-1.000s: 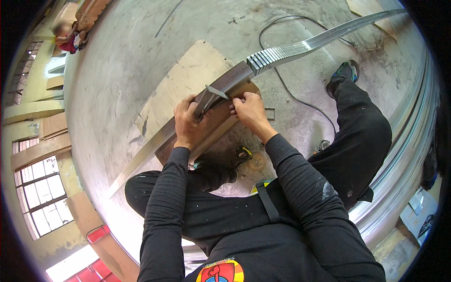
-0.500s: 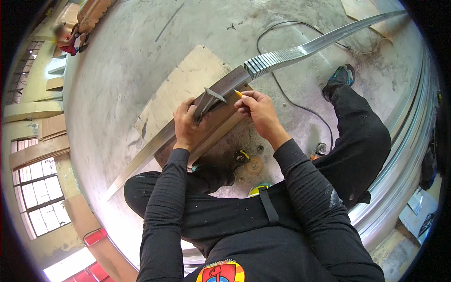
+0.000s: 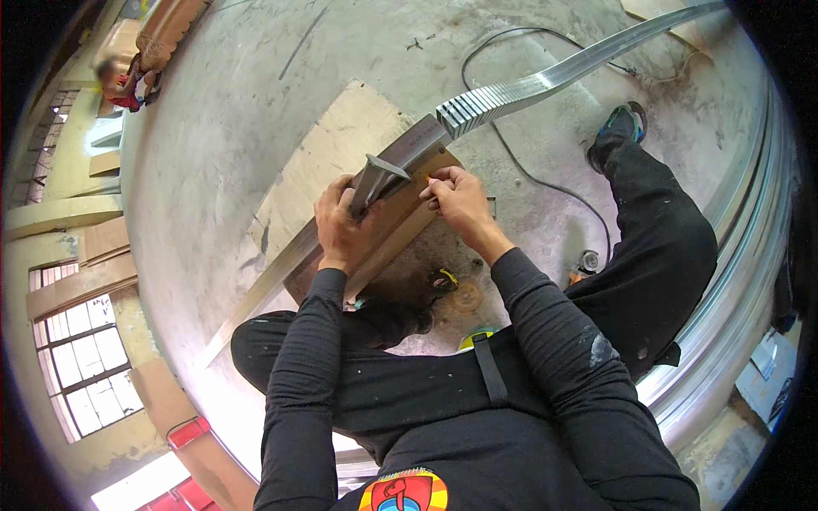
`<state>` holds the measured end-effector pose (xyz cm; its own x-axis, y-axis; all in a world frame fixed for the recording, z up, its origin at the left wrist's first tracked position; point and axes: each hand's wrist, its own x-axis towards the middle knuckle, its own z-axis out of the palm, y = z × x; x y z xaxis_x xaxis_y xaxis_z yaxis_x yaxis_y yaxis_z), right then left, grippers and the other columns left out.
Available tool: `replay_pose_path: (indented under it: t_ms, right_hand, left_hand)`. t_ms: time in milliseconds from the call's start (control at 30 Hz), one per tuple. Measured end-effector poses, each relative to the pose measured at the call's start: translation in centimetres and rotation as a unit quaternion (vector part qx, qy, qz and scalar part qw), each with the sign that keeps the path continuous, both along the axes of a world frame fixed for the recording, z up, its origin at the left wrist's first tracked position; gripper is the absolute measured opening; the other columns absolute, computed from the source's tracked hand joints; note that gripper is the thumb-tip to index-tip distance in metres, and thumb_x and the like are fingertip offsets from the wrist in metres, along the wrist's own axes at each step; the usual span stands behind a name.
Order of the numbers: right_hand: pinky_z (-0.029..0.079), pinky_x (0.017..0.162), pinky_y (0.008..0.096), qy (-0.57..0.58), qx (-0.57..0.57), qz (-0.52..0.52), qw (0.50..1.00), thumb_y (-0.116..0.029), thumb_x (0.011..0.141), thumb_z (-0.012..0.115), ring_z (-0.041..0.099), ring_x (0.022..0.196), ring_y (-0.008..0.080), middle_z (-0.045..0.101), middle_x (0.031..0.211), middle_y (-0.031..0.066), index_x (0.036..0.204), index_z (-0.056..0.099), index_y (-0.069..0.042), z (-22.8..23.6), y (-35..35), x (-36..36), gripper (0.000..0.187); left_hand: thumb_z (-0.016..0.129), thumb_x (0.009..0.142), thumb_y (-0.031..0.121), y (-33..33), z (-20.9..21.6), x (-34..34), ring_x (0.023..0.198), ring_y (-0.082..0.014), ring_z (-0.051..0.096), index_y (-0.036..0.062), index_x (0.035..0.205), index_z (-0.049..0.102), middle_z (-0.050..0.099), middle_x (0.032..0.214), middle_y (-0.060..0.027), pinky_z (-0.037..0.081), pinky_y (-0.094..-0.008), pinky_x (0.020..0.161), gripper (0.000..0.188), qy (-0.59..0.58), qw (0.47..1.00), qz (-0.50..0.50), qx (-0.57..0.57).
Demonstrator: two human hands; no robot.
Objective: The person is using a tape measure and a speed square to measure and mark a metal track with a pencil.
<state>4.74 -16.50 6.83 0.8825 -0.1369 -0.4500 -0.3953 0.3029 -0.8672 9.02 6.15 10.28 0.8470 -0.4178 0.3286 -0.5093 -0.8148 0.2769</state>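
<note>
Pencil (image 3: pixel 425 178), pinched in right hand (image 3: pixel 463 203), has shifted nearer the square (image 3: pixel 370 185), within reach of its edge; left hand (image 3: pixel 339 225) grips square and tube (image 3: pixel 419 143).

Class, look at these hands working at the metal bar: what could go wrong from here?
If the left hand loosens, the grey metal piece it grips could slip against the metal bar. The right hand is close to that piece's pointed end and might get scraped if it shifts. The black cable, looped across the floor near the person's right shoe, might catch it.
</note>
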Motion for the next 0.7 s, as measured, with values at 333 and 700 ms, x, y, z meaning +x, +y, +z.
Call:
replay_pose_path:
  t_ms: [333, 700]
  right_hand:
    - [0.053, 0.066, 0.0325, -0.010, -0.016, 0.011, 1.000, -0.017, 0.098, 0.061, 0.068, 0.071, 0.0143, 0.078, 0.087, 0.0099, 0.110, 0.066, 0.007, -0.38, 0.34, 0.41, 0.027]
    - [0.054, 0.068, 0.0312, 0.005, -0.016, 0.020, 1.000, -0.017, 0.100, 0.061, 0.068, 0.073, 0.0148, 0.076, 0.089, 0.0103, 0.108, 0.065, 0.006, -0.38, 0.75, 0.54, 0.025]
  left_hand:
    - [0.086, 0.081, 0.030, -0.13, -0.31, 0.08, 0.117, -0.0347, 0.063, 0.0094, 0.118, 0.074, 0.068, 0.125, -0.0114, 0.046, -0.0472, 0.101, 0.044, -0.002, 1.000, 0.012, 0.007]
    - [0.087, 0.077, 0.026, -0.07, -0.29, -0.03, 0.113, -0.0325, 0.062, 0.0069, 0.109, 0.072, 0.066, 0.125, -0.0106, 0.045, -0.0442, 0.098, 0.040, -0.017, 1.000, 0.008, 0.015]
